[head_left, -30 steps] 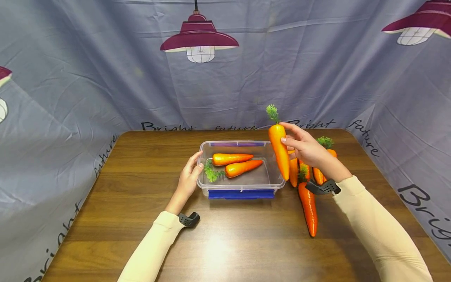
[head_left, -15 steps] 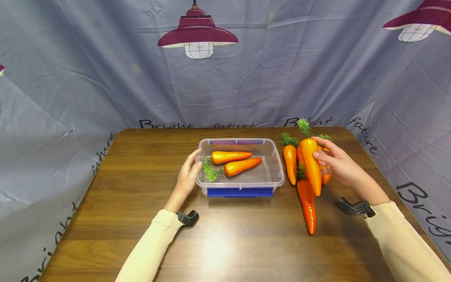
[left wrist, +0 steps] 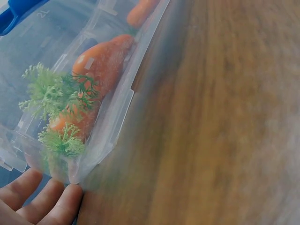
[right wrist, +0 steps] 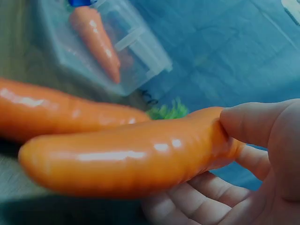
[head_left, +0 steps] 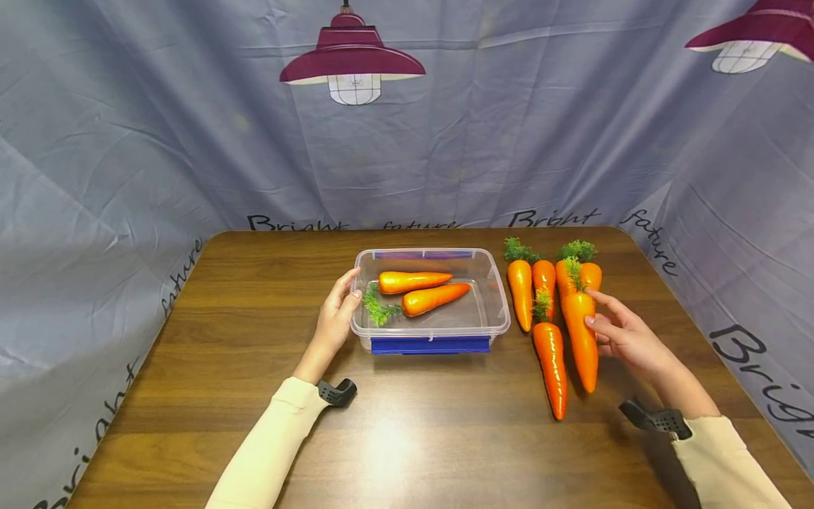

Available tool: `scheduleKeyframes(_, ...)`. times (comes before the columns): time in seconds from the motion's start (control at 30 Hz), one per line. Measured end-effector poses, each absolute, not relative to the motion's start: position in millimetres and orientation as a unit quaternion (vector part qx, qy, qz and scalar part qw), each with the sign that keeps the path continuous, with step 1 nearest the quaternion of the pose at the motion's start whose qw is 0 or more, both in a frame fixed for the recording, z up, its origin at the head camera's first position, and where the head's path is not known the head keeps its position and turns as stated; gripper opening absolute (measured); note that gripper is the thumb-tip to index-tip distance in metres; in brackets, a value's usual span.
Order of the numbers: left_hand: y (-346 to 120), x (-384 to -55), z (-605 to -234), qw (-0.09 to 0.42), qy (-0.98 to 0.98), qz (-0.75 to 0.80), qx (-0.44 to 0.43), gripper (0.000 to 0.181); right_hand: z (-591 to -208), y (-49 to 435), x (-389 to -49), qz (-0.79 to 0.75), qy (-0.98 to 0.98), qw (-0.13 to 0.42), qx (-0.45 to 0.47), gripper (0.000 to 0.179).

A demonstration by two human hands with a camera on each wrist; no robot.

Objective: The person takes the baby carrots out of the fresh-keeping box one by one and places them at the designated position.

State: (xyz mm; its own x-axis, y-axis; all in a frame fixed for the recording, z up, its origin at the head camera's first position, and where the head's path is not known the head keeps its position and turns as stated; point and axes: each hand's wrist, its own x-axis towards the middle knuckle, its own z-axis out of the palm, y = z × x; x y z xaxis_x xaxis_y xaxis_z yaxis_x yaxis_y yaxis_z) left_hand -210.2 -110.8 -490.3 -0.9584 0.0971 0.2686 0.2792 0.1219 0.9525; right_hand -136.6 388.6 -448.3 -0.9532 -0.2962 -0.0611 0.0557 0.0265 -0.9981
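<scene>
My right hand pinches an orange carrot near its thick leafy end, the tip pointing toward me. In the right wrist view the thumb lies on top of this carrot, with fingers beneath. My left hand rests against the left end of a clear plastic box with blue clips. Its fingertips touch the outer wall in the left wrist view. Inside the box lie two carrots, one at the back and one in front, with green tops to the left.
Right of the box several carrots lie side by side, the leftmost carrot closest to it. A redder carrot lies in front of them. The wooden table ends at a grey printed curtain.
My right hand has carried the carrot from the box's right rim rightward and down toward me, beside the redder carrot. My left hand stays at the box.
</scene>
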Motion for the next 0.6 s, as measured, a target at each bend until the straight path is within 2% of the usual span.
scheduleKeyframes(0.6,-111.2,-210.5,-491.2,0.072,-0.751,-0.644,-0.127,0.048,-468.5,388.9,-119.2,-0.595,0.793,0.127,-0.031,0.051)
